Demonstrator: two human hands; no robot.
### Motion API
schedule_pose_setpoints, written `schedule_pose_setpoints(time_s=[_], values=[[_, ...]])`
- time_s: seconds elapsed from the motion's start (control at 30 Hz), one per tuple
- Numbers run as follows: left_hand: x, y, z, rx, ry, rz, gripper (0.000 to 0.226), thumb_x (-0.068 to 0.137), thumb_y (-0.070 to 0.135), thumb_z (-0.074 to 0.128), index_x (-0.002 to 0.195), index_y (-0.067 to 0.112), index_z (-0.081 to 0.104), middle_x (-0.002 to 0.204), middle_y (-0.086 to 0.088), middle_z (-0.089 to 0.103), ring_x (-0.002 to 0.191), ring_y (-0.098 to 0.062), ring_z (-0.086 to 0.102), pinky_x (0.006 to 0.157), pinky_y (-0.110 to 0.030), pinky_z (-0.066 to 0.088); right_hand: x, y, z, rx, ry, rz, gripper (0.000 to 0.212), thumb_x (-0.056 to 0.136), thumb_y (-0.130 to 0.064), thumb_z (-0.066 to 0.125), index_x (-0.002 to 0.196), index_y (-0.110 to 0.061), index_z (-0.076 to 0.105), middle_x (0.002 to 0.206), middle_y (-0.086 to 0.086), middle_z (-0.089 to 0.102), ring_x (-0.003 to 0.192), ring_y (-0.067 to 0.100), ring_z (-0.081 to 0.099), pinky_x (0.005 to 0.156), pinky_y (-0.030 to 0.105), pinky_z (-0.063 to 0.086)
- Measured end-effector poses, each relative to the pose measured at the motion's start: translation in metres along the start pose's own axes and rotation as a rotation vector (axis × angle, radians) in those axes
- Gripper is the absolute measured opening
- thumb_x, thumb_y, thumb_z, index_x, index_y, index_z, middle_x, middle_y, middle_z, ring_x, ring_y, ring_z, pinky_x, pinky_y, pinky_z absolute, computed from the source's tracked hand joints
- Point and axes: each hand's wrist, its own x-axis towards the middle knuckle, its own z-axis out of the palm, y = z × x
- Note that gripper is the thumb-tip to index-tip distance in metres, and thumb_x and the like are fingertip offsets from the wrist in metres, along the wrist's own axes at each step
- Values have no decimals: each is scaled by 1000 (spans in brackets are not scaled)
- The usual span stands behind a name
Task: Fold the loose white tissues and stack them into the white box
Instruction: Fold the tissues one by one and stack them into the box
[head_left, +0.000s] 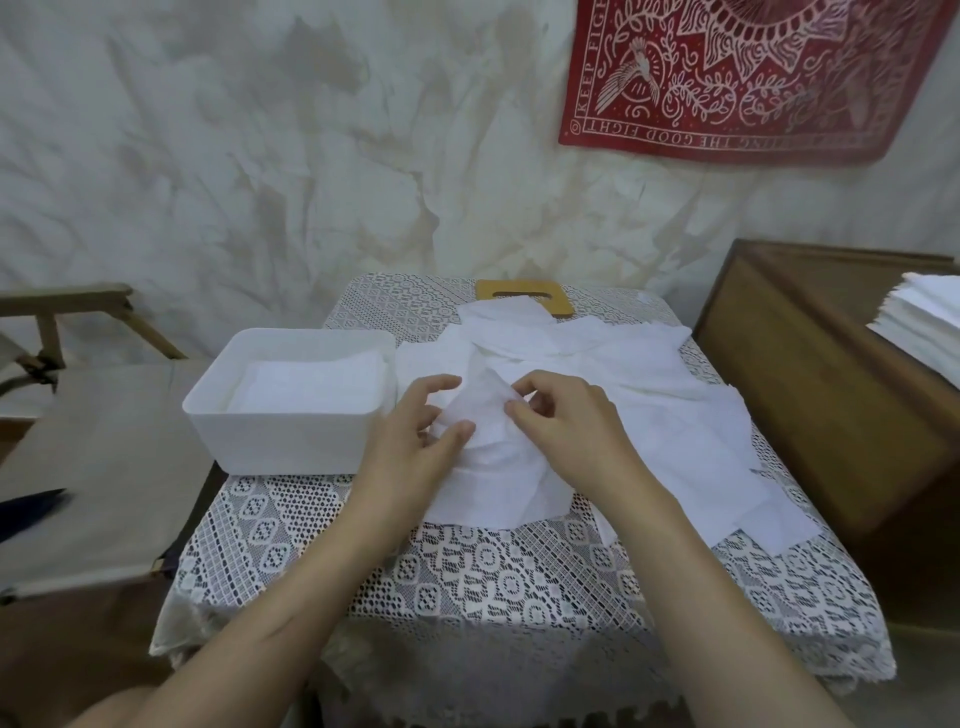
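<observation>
At mid-table, just right of the box (291, 441), one tissue (480, 410) was held bunched into a peak over the loose pile (649, 395). It was pinched between thumb and curled fingers of the left hand (415, 441) and of the right hand (561, 426), both partly closed. The fold was judged barely begun, with the sheet not yet flattened or halved. Its peak was pointed far, and its long axis ran near to far. Next, edges would need to be matched and the sheet laid on the stack (311, 382) in the box.

Bare lace tablecloth (467, 582) lies open before the white box (270, 441).
</observation>
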Motion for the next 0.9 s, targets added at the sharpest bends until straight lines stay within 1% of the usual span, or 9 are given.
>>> schedule_pose_setpoints(time_s=[0.1, 0.27, 0.33, 0.47, 0.57, 0.67, 0.73, 0.83, 0.9], values=[[3, -1, 1, -76, 5, -40, 32, 96, 22, 71, 124, 36, 61, 67, 15, 62, 58, -1, 51, 57, -17, 41, -1, 6, -5, 30, 28, 59, 8, 96, -35, 62, 91, -31, 68, 76, -6, 65, 78, 12, 59, 62, 28, 39], [5, -3, 4, -118, -60, -65, 33, 96, 18, 71, 122, 37, 63, 68, 15, 63, 58, -1, 52, 56, -16, 40, -3, 18, -12, 121, 50, 122, 10, 96, -33, 62, 90, -29, 68, 78, 0, 66, 75, 17, 58, 62, 32, 39], [7, -2, 5, -123, -73, -70, 33, 97, 18, 70, 121, 38, 64, 70, 15, 63, 60, -3, 53, 58, -19, 42, -4, 22, -15, 147, 56, 139, 6, 95, -33, 64, 96, -31, 69, 80, -5, 66, 76, 15, 60, 64, 31, 41], [11, -4, 10, -164, -84, -72, 34, 98, 12, 69, 119, 39, 66, 75, 9, 67, 72, -13, 62, 70, -32, 50, -10, 24, -19, 26, 61, 48, 23, 94, -39, 66, 117, -36, 64, 109, -15, 62, 97, 7, 60, 84, 29, 45], [14, -7, 13, -141, -100, -51, 32, 98, 14, 70, 112, 44, 70, 78, 12, 69, 75, -9, 64, 70, -28, 52, -17, 20, -15, -15, -38, -41, 26, 93, -49, 65, 117, -39, 67, 119, -22, 61, 114, 1, 51, 94, 26, 39], [14, -5, 15, -85, -107, -23, 28, 97, 15, 70, 101, 42, 72, 76, 24, 67, 70, 5, 59, 64, -13, 45, -20, 19, -6, -64, -131, -27, 31, 91, -53, 64, 118, -38, 69, 109, -20, 67, 106, 0, 57, 88, 26, 41], [15, -4, 16, -88, -101, -29, 27, 96, 13, 70, 99, 40, 73, 75, 26, 66, 67, 5, 56, 62, -12, 43, -19, 19, -3, -61, -122, -25, 23, 91, -49, 66, 111, -37, 70, 95, -17, 68, 93, 1, 60, 78, 25, 42], [14, -3, 16, -143, -102, -21, 29, 96, 14, 71, 101, 42, 73, 82, 13, 70, 70, -3, 59, 63, -19, 48, -15, 22, -2, -35, -107, -11, 7, 91, -43, 69, 95, -38, 70, 83, -15, 67, 81, 2, 60, 70, 24, 41], [13, 1, 16, -167, -57, -5, 26, 97, 16, 70, 108, 38, 70, 85, 6, 69, 68, -1, 60, 63, -18, 48, -14, 23, -1, 123, -102, 17, 5, 89, -38, 73, 87, -34, 70, 75, -16, 64, 72, 2, 58, 68, 23, 43]])
